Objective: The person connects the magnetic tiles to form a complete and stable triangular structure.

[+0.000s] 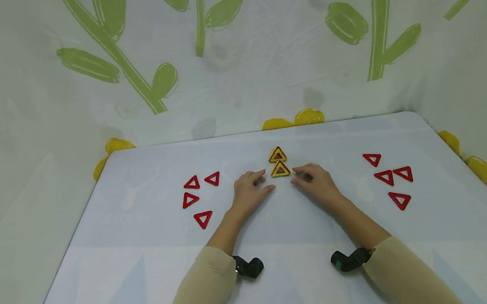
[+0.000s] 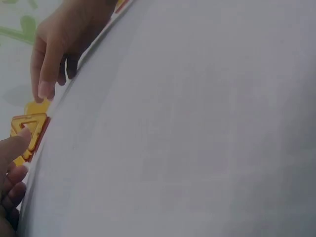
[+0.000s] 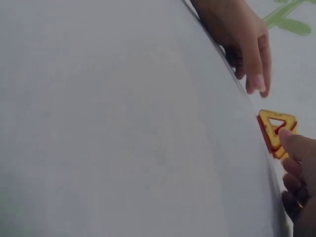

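Two yellow triangle tiles, a nearer one [image 1: 280, 174] and a farther one [image 1: 273, 155], lie in a column at the table's far middle. Red edges show under the yellow in the right wrist view. My left hand [image 1: 249, 190] is just left of the nearer tile, thumb and fingers loosely curved with a gap between them. Mirroring it, my right hand [image 1: 317, 181] hovers to the right, fingertips close to the same tile. Neither hand holds anything. In the wrist views each thumb overlaps the tiles.
Several red triangle frames [image 1: 203, 213] lie scattered left of my hands. Another loose group of red triangle frames [image 1: 400, 195] is on the right. The white table [image 1: 284, 286] ends at a cloth backdrop [image 1: 245, 87] with green plant prints.
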Tool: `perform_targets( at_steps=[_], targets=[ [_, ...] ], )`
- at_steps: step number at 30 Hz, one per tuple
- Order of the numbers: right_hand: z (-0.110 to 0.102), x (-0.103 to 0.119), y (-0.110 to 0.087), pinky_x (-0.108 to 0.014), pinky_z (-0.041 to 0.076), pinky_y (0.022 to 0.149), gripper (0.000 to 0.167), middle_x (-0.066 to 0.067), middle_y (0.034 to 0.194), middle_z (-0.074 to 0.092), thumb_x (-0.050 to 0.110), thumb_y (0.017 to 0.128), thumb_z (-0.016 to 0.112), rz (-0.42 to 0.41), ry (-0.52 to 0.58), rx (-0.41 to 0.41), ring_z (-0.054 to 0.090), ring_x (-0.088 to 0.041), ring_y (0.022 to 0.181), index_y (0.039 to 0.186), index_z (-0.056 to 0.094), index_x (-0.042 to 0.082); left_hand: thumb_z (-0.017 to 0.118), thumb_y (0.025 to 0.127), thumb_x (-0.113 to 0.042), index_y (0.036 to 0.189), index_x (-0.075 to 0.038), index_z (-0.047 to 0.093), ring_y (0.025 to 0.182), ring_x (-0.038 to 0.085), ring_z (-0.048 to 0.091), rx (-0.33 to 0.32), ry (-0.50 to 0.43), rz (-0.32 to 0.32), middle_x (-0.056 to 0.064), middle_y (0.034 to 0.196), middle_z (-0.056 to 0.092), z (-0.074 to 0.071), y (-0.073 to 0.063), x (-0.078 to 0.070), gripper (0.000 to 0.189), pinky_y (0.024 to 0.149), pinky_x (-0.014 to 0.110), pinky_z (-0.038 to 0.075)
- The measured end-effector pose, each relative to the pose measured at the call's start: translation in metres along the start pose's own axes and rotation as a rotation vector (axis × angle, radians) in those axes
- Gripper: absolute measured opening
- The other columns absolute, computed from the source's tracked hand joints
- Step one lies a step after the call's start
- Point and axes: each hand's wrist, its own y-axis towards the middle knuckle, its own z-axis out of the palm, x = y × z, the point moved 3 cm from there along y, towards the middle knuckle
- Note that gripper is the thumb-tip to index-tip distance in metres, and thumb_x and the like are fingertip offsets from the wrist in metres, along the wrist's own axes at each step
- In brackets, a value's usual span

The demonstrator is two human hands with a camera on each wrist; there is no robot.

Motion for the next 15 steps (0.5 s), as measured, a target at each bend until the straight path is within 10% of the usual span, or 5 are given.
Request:
perform_targets(
  at_steps=[15],
  targets=[
    [-0.039,0.005,-0.032,-0.038,0.048,0.081,0.046,-0.009,0.118,0.061,0.026,0.082,0.074,0.01,0.015,0.077,0.056,-0.026,0.099,0.122,0.063,0.006,0.078,0.078,-0.025,0.135,-0.011,0.053,0.105,0.021,0.055,-0.008,-0.207,-0.078,0.004,0.116,0.061,-0.041,-0.047,0.006,0.064,0.09,0.04,0.044]
  ],
)
